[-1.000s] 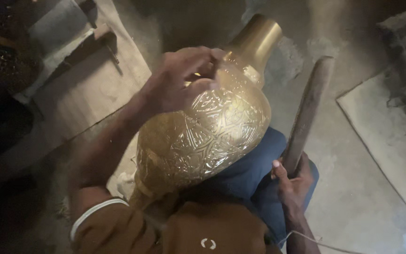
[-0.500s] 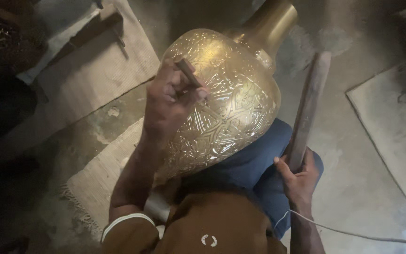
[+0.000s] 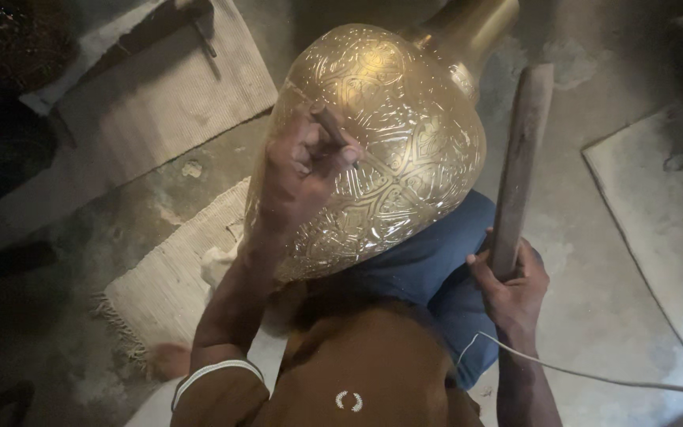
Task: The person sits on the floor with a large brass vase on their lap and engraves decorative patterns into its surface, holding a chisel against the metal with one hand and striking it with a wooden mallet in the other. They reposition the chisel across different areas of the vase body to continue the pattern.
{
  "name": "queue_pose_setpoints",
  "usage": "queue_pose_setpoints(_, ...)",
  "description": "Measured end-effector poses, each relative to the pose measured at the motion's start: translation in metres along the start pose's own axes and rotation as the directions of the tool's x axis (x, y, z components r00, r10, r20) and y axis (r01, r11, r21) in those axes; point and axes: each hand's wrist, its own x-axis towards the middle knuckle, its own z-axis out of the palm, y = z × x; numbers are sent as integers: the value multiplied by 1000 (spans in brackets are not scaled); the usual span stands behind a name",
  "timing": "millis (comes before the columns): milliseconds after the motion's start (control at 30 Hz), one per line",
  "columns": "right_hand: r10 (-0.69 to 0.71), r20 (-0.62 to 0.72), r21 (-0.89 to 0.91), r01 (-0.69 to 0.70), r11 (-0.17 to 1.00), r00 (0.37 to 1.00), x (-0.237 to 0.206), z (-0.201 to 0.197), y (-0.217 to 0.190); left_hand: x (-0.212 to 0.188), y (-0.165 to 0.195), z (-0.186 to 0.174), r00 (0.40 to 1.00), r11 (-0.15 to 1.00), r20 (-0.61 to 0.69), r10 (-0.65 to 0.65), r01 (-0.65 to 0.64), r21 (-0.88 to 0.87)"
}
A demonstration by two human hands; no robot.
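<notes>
At frame centre, our left hand point(image 3: 303, 170) gripped a small chisel point(image 3: 330, 126) against the engraved brass vase point(image 3: 389, 150), now rolled nearer on our lap; lower right, our right hand point(image 3: 513, 285) clasped the raised wooden mallet point(image 3: 520, 162).

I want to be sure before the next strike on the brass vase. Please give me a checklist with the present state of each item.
1. Left hand holds the small chisel firmly: ok.
2. Chisel tip touches the engraved brass vase: cannot tell, the fingers hide it.
3. Right hand has its grip on the wooden stick: ok, near the lower end.
4. Vase rests supported on the lap: ok, it leans on the blue cloth.
5. White cord is away from the stick: ok.
</notes>
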Motion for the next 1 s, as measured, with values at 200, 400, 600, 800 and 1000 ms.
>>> queue_pose_setpoints(200,-5,20,6,5,1000,1000,-13,5,-8,-19,-9,-9,994,997,-92,63,-66,-29)
queue_pose_setpoints(400,-149,38,118,144,983,988,-16,10,-14,-15,-34,2,974,974,-28,225,-225,31)
queue_pose_setpoints(600,-201,-14,-182,195,964,979,0,-9,-38,-1,-44,8,956,941,166,242,-273,198)
queue_pose_setpoints(800,-409,132,-498,418,760,903,16,-27,-77,-2,-35,8,946,907,225,232,-294,301)
queue_pose_setpoints(1000,-445,213,-621,471,626,870,28,-31,-106,-1,-37,5,923,875,220,315,-372,309)
